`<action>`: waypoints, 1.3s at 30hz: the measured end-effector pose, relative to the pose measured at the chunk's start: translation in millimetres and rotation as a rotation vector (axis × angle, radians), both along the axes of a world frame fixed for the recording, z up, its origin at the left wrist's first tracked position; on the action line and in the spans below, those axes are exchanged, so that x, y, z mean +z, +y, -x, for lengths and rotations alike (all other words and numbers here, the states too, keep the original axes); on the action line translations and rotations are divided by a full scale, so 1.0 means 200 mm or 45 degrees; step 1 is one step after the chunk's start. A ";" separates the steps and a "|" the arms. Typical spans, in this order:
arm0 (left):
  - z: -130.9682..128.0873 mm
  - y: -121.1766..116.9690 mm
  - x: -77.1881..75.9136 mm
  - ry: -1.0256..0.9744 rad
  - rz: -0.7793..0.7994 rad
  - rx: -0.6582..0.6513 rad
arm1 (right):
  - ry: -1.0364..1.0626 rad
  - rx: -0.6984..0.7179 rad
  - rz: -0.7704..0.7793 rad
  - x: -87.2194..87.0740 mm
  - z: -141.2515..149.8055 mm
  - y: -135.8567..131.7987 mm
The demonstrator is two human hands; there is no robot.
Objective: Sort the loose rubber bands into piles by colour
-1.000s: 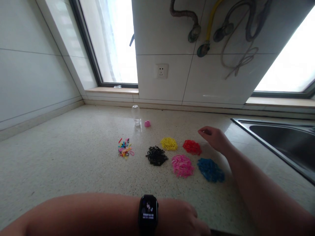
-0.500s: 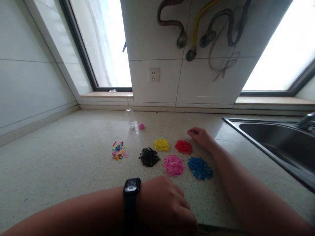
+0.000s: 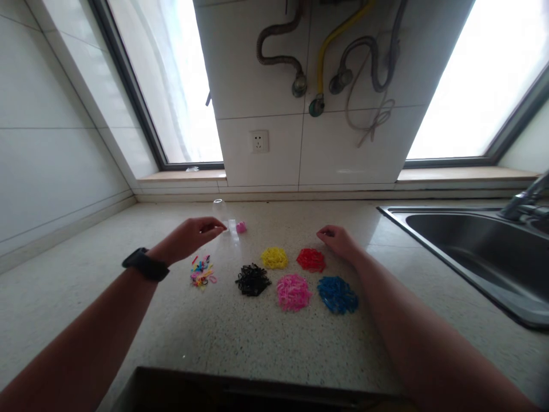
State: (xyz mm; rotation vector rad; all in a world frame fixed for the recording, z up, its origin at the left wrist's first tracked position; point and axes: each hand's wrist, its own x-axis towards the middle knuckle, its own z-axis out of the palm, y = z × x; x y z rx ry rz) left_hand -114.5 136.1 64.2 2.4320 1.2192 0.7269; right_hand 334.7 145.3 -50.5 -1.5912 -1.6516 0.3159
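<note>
My left hand [image 3: 195, 236], with a black watch [image 3: 146, 264] on the wrist, reaches over the counter. Its thumb and fingertips come together in front of the lower part of a clear bottle [image 3: 218, 209]; whether they touch it I cannot tell. A pink cap [image 3: 241, 227] lies just right of those fingertips. My right hand [image 3: 338, 241] rests behind the red rubber bands [image 3: 311, 260], fingers curled in and tips pinched; anything inside is hidden. Nearby lie piles of yellow bands [image 3: 274, 258], black bands [image 3: 253, 280], pink bands [image 3: 294, 292] and blue bands [image 3: 338, 295].
A small mixed-colour heap of bands [image 3: 203, 272] lies on the speckled counter [image 3: 206, 332] below my left hand. At the right is a steel sink [image 3: 463, 240] with a faucet [image 3: 525, 197]. The tiled wall behind has a socket [image 3: 259, 141] and hoses [image 3: 326, 48].
My left hand has swung from the near edge, in front of the pink pile, out to the far left beside the bottle. My right hand keeps its place near the red pile. The view has shifted slightly.
</note>
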 end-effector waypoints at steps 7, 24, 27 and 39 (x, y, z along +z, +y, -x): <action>0.47 0.14 -0.19 0.240 0.383 0.198 | -0.017 0.007 0.020 0.00 -0.01 0.01; 0.50 0.19 -0.31 0.369 0.581 0.238 | -0.038 0.014 0.071 0.02 0.00 0.00; 0.50 0.19 -0.32 0.375 0.571 0.250 | -0.022 0.007 0.092 0.03 0.01 -0.01; 0.50 0.19 -0.36 0.351 0.521 0.286 | -0.020 0.010 0.073 0.04 0.01 -0.01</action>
